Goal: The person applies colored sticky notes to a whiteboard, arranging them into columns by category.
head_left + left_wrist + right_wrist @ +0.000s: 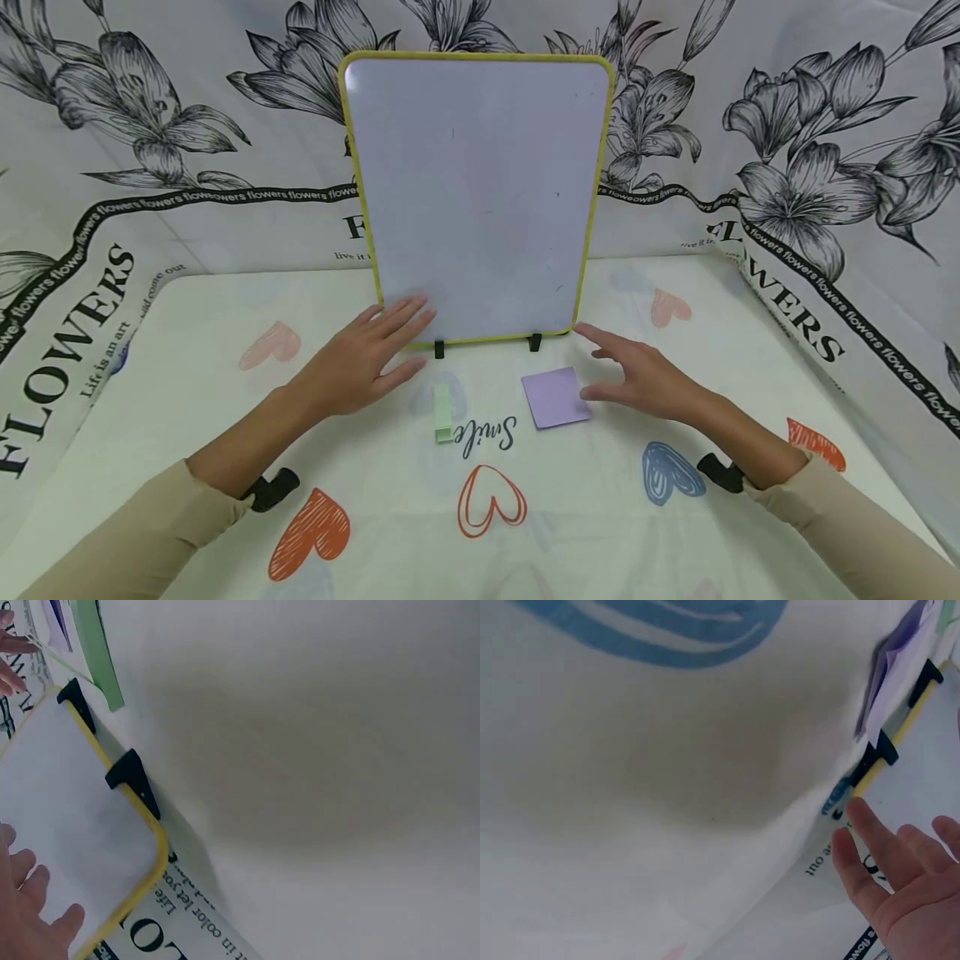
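Note:
A whiteboard [480,192] with a yellow frame stands upright on two small black feet [439,350]. My left hand [367,358] is at its lower left corner, fingers extended and overlapping the board's face in the head view. At the opposite lower corner, my right hand [645,379] reaches out with its index fingertip right at the frame; its thumb is beside a purple sticky-note pad [553,402]. Left of that pad lies a narrow pale green sticky-note strip [442,412]. Nothing is held in either hand.
The white table cover [600,533] is printed with hearts and the word "Smile". Behind the board hangs a cloth backdrop [187,233] with black flowers and lettering, curving round both sides. Black wrist straps [273,490] show at the beige sleeves [135,525].

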Demonstrator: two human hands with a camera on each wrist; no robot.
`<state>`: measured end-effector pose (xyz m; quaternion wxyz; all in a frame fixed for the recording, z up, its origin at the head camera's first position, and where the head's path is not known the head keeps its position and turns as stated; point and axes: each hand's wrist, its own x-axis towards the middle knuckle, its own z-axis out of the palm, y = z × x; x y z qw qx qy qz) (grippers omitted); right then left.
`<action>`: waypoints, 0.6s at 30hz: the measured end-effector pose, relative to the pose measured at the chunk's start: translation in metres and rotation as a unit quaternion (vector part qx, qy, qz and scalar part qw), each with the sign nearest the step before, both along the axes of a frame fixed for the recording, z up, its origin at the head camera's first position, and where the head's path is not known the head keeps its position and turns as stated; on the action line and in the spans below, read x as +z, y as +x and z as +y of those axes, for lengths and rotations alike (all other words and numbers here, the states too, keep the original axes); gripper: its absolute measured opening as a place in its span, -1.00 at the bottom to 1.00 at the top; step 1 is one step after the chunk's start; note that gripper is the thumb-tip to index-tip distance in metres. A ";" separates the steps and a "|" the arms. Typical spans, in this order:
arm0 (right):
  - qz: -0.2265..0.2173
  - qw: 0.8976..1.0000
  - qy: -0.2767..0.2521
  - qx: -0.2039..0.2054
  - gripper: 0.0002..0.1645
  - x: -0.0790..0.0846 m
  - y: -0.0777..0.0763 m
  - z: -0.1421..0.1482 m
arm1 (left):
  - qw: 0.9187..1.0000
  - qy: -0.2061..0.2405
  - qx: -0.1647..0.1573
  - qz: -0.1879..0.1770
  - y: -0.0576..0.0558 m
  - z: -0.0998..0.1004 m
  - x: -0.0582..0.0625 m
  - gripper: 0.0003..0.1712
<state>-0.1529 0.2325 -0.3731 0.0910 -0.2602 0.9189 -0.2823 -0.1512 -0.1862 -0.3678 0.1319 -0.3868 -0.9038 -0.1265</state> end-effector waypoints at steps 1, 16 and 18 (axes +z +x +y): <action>-0.002 1.000 0.000 0.006 0.13 -0.003 0.000 0.000 | 1.000 -0.005 -0.001 -0.016 0.002 0.005 0.000 -0.25; -0.006 0.998 0.020 0.063 -0.11 -0.013 0.008 -0.003 | 0.984 -0.093 -0.058 -0.139 0.026 0.068 -0.019 -0.28; -0.007 0.997 0.025 0.071 -0.15 -0.015 0.008 -0.003 | 0.982 -0.103 -0.061 -0.146 0.028 0.074 -0.021 -0.28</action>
